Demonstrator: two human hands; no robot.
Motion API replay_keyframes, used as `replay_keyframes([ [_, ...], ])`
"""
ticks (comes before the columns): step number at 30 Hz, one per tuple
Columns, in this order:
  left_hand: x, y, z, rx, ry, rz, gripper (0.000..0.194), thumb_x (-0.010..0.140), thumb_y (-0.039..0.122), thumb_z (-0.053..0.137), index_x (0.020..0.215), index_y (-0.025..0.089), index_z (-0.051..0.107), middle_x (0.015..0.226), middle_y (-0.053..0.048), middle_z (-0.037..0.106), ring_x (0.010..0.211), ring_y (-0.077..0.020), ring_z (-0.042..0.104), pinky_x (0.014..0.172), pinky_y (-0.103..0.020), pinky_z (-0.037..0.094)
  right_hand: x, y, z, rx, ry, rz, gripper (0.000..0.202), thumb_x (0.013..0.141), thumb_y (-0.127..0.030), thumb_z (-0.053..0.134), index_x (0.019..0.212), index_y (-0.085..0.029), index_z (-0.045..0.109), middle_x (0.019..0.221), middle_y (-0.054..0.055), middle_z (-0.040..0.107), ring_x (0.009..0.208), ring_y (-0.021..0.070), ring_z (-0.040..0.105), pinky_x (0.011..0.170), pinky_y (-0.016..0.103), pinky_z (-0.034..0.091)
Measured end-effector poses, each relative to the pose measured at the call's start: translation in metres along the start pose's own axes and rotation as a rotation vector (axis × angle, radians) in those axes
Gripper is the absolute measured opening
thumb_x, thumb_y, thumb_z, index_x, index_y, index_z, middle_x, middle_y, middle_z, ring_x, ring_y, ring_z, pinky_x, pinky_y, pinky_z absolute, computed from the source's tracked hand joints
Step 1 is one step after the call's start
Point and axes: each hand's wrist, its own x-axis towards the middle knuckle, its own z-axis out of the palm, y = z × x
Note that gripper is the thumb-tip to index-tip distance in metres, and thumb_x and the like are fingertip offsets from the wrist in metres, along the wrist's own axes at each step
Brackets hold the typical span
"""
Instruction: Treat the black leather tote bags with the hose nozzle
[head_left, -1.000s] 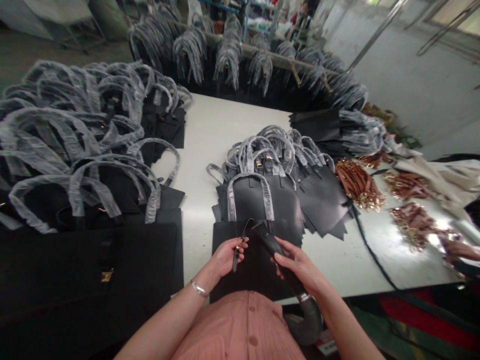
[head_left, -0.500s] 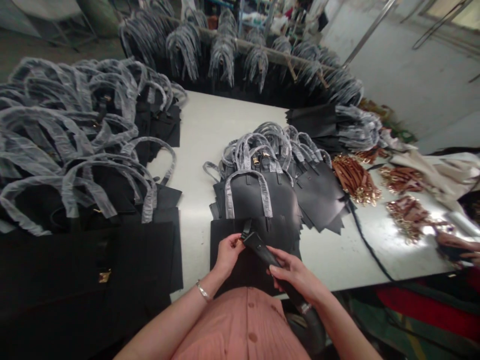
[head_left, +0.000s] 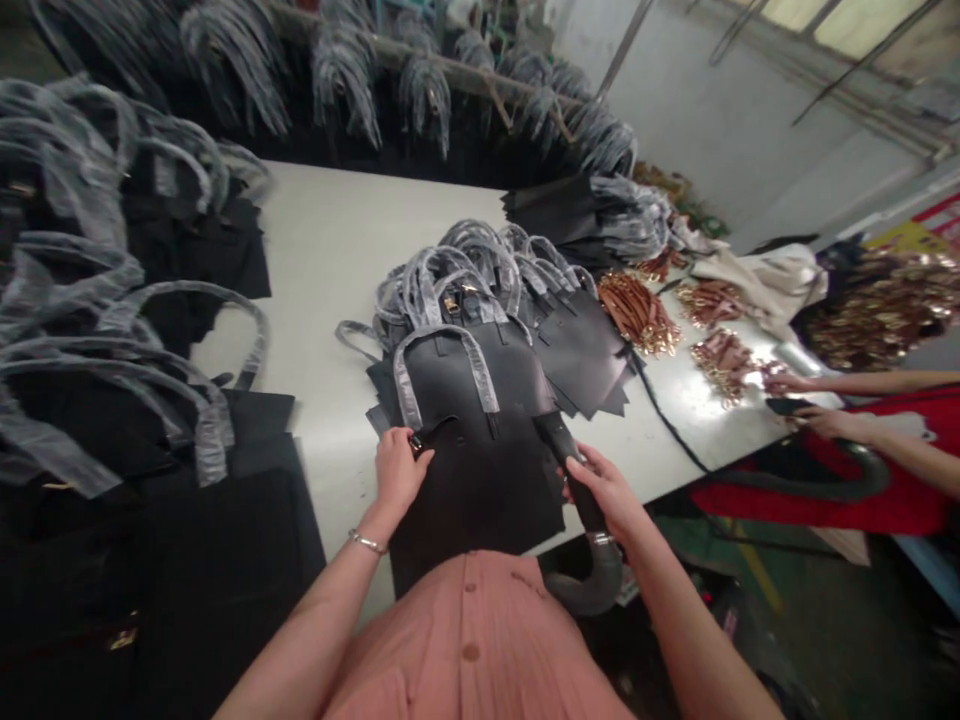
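Note:
A black handbag (head_left: 491, 490) lies flat before me, on top of other bags whose handles (head_left: 480, 370) are wrapped in clear plastic. My left hand (head_left: 397, 470) pinches a short black strap (head_left: 440, 428) with a small metal fitting, at the bag's left side. Gripped in my right hand (head_left: 607, 488) is a black hose nozzle (head_left: 559, 445), its flat end over the bag's right edge. From its lower end a thick dark hose (head_left: 600, 590) curves down beside my body.
More wrapped-handle bags (head_left: 187, 300) pile up at left. Bundles of brown straps with gold clasps (head_left: 637, 315) lie on the pale table (head_left: 322, 230) at right. There a co-worker's hands (head_left: 832, 420) hold a dark piece beside another hose (head_left: 855, 485). Bags hang on a rail (head_left: 465, 75) behind.
My hands have drawn apart: the left went left with the strap, the nozzle moved right, away from it. The view has swung right, bringing more of the co-worker into sight.

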Motion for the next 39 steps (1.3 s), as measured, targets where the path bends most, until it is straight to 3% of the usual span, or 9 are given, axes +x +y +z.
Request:
replay_keyframes([
  [7,0.029,-0.007,-0.015,0.3,-0.196,0.054,0.041,0.074,0.056,0.062,0.088,0.017,0.061,0.094,-0.011,0.061,0.094,-0.0304,0.056,0.076,-0.037,0.041,-0.036,0.05,-0.062,0.006,0.233,0.121,0.065,0.07,-0.039,0.076,0.126,-0.016,0.05,0.066,-0.001,0.064,0.046,0.0131,0.058,0.041,0.023,0.047],
  [14,0.047,-0.008,-0.049,-0.161,-0.421,0.105,0.048,0.07,0.065,0.058,0.063,0.017,0.054,0.054,0.001,0.054,0.053,-0.0157,0.052,0.052,-0.025,0.035,-0.064,0.095,-0.066,0.088,0.244,0.197,0.066,0.072,-0.04,0.075,0.128,-0.017,0.049,0.07,0.001,0.066,0.048,0.0133,0.06,0.042,0.023,0.047],
  [20,0.046,0.021,-0.126,-0.747,-0.227,-0.072,0.052,0.059,0.051,0.074,0.094,0.014,0.064,0.084,-0.005,0.07,0.071,-0.0212,0.063,0.065,-0.032,0.052,-0.056,0.098,-0.06,0.119,0.269,0.165,0.069,0.07,-0.041,0.077,0.128,-0.017,0.049,0.068,0.0,0.066,0.047,0.0133,0.059,0.042,0.023,0.046],
  [25,0.044,0.047,-0.219,-0.774,0.098,-0.029,0.033,0.065,0.041,0.069,0.091,0.022,0.065,0.082,-0.003,0.069,0.069,-0.0243,0.064,0.064,-0.039,0.054,-0.057,0.091,-0.054,0.105,0.247,0.117,0.071,0.071,-0.044,0.076,0.129,-0.015,0.047,0.066,-0.001,0.065,0.048,0.0138,0.058,0.044,0.024,0.046],
  [28,0.046,0.076,-0.25,-0.648,0.094,0.046,0.021,0.063,0.036,0.066,0.079,0.022,0.065,0.069,-0.001,0.065,0.061,-0.0222,0.06,0.058,-0.036,0.051,-0.055,0.09,-0.052,0.088,0.233,0.103,0.073,0.072,-0.046,0.075,0.13,-0.014,0.045,0.067,-0.001,0.065,0.049,0.014,0.058,0.045,0.025,0.045],
  [31,0.058,0.112,-0.23,-0.302,-0.11,0.16,0.018,0.065,0.036,0.063,0.058,0.02,0.059,0.053,0.0,0.056,0.055,-0.0193,0.056,0.055,-0.032,0.046,-0.049,0.085,-0.052,0.05,0.222,0.085,0.074,0.072,-0.049,0.074,0.13,-0.013,0.045,0.067,-0.001,0.065,0.05,0.0146,0.057,0.046,0.026,0.045],
  [34,0.068,0.139,-0.163,-0.115,-0.314,0.283,0.027,0.072,0.039,0.061,0.057,0.017,0.057,0.054,-0.001,0.055,0.056,-0.0179,0.057,0.06,-0.031,0.047,-0.043,0.073,-0.048,-0.011,0.214,0.045,0.076,0.071,-0.051,0.073,0.13,-0.013,0.045,0.065,-0.001,0.064,0.05,0.0151,0.057,0.046,0.027,0.044],
  [36,0.066,0.142,-0.108,-0.266,-0.431,0.394,0.034,0.069,0.045,0.07,0.082,0.014,0.065,0.083,-0.007,0.066,0.074,-0.0203,0.064,0.068,-0.031,0.051,-0.039,0.063,-0.044,-0.04,0.207,0.01,0.076,0.072,-0.052,0.072,0.131,-0.013,0.045,0.066,-0.001,0.064,0.05,0.015,0.057,0.047,0.027,0.044],
  [39,0.046,0.12,-0.038,-0.416,-0.337,0.441,0.042,0.078,0.037,0.064,0.113,0.014,0.059,0.125,-0.015,0.055,0.107,-0.0227,0.059,0.084,-0.032,0.052,-0.036,0.049,-0.034,-0.049,0.173,-0.034,0.076,0.073,-0.051,0.071,0.132,-0.013,0.044,0.068,-0.001,0.063,0.052,0.0147,0.057,0.048,0.026,0.044],
])
